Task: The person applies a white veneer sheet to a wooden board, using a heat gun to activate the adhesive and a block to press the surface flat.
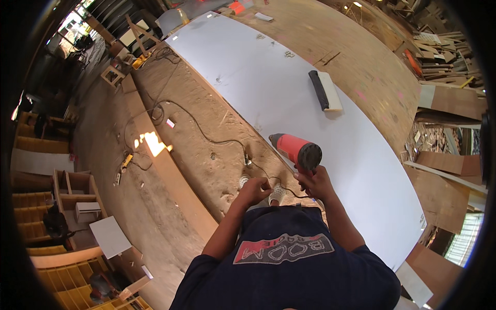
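"So, where's the red gun-shaped tool (294, 148)?"
"Over the left edge of the white panel (369, 178), gripped by the right hand (316, 183), the nearer one."
"And the left hand (254, 191)?"
"Curled, outside that edge, with the tool panelward of it; whether it pinches anything, I can't tell."
"The tool's aim?"
"Leftward off the panel, its long axis slanting across that edge."

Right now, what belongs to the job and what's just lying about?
In use, apparently:
red heat gun, in right hand
cord, likely the gun's
white panel
block on it, perhaps

Lying about, apparently:
scrap wood, right
pale board, lower left
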### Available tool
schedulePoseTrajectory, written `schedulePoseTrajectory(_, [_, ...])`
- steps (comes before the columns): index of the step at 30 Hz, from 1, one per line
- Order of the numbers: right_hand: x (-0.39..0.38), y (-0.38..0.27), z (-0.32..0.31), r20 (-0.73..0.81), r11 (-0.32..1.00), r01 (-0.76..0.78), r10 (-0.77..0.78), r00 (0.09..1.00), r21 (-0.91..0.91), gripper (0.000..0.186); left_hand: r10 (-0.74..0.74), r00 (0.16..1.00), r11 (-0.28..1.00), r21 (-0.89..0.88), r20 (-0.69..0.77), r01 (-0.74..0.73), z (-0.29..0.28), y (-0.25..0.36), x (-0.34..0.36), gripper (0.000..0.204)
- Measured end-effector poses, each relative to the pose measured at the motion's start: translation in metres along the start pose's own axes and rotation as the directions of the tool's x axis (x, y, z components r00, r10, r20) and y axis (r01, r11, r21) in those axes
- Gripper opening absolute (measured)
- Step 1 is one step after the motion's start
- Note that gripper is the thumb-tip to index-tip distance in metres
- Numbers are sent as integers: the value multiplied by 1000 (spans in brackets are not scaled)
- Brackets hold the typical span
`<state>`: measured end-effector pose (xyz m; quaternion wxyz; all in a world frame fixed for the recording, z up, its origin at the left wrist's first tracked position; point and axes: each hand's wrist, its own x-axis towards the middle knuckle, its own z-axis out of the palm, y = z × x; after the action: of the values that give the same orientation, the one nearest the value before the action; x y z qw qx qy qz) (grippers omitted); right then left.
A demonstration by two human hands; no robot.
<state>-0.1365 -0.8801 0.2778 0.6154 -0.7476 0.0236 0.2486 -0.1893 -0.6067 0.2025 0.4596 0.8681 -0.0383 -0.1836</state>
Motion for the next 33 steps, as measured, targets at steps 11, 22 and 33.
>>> schedulePoseTrajectory(11, [40,-18,22,42,998,37,-39,998,54,29,-37,992,999,-41,-120,32,-4,-20,-20,20])
schedulePoseTrajectory(22, [38,-33,0,-90,993,-52,62,994,105,33,-36,983,998,-54,-182,26,-10,-18,-19,22])
schedulePoseTrajectory(33, [62,-35,-38,-340,971,68,14,940,230,33,11,988,999,-34,-152,-16,-8,-23,-11,30])
